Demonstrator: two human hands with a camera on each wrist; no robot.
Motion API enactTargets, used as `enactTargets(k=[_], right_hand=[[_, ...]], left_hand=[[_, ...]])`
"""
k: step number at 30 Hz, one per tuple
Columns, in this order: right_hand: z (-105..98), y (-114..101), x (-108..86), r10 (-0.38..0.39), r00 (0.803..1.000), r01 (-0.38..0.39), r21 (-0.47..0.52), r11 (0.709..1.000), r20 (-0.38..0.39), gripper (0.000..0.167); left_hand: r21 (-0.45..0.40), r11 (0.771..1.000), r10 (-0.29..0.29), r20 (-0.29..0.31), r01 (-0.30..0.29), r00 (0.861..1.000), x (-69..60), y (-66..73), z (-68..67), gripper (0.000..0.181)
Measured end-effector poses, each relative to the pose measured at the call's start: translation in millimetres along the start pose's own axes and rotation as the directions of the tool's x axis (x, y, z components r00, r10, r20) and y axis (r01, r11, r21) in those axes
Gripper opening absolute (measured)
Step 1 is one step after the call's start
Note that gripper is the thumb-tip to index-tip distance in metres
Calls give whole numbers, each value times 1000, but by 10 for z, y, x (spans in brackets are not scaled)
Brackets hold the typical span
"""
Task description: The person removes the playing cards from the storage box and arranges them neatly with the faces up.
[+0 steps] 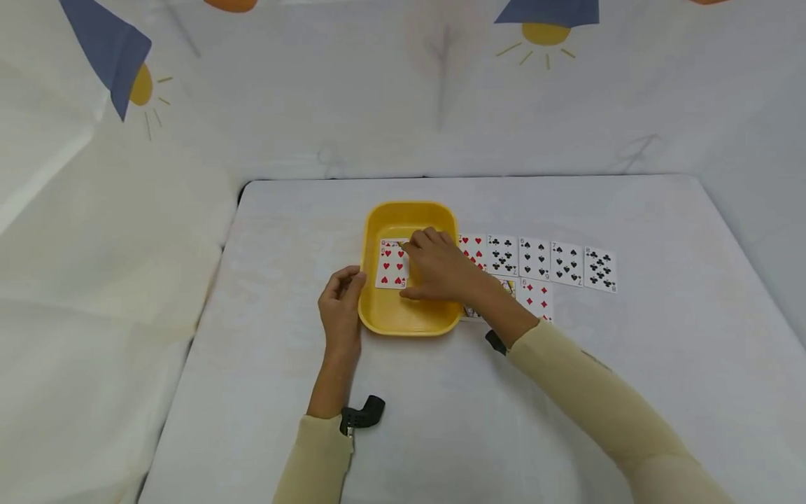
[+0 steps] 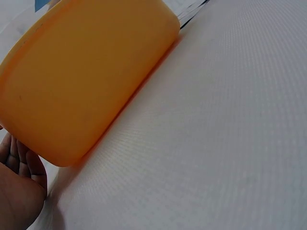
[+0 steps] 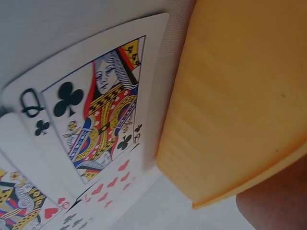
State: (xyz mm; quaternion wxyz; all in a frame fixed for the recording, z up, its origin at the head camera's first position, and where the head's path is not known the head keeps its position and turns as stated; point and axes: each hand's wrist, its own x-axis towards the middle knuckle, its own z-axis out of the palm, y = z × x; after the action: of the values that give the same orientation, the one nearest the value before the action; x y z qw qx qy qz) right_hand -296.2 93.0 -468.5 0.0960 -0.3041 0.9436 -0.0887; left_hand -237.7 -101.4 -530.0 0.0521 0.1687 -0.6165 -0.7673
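A yellow tray (image 1: 409, 323) sits on the white table with a six of hearts (image 1: 392, 271) inside, lying over another card whose top edge peeks out. My left hand (image 1: 340, 308) grips the tray's left rim with bent fingers; in the left wrist view the same hand (image 2: 21, 191) meets the tray's outer wall (image 2: 86, 76). Reaching into the tray, my right hand (image 1: 441, 269) has its bent fingers and thumb at the right edges of the six of hearts. The palm hides what lies beneath it. The right wrist view shows the tray's side (image 3: 230, 105), not the fingertips.
Right of the tray, a row of cards includes a seven of clubs (image 1: 502, 256), six of spades (image 1: 534, 259), seven of spades (image 1: 567, 264) and eight of clubs (image 1: 600, 270). Below lie a six of diamonds (image 1: 535, 299) and a queen of clubs (image 3: 103, 100), close beside the tray.
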Motion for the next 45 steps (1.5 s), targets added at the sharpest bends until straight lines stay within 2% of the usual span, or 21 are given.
enactTargets(k=[2, 9, 23, 29, 45], right_hand=[[1, -14, 47, 22, 999, -21, -29, 999, 28, 89], [37, 3, 167, 77, 992, -72, -53, 996, 99, 89], [79, 27, 290, 140, 977, -135, -43, 990, 159, 83], [82, 25, 296, 140, 978, -137, -26, 990, 152, 85], [107, 44, 293, 153, 981, -148, -42, 988, 119, 84]], left_hand=[[-3, 1000, 4, 0, -4, 1000, -4, 4, 4, 29], [4, 1000, -24, 17, 24, 1000, -152, 289, 65, 25], [29, 999, -19, 14, 19, 1000, -162, 298, 64, 26], [2, 1000, -9, 21, 9, 1000, -156, 296, 67, 26], [13, 999, -30, 11, 30, 999, -161, 304, 82, 26]])
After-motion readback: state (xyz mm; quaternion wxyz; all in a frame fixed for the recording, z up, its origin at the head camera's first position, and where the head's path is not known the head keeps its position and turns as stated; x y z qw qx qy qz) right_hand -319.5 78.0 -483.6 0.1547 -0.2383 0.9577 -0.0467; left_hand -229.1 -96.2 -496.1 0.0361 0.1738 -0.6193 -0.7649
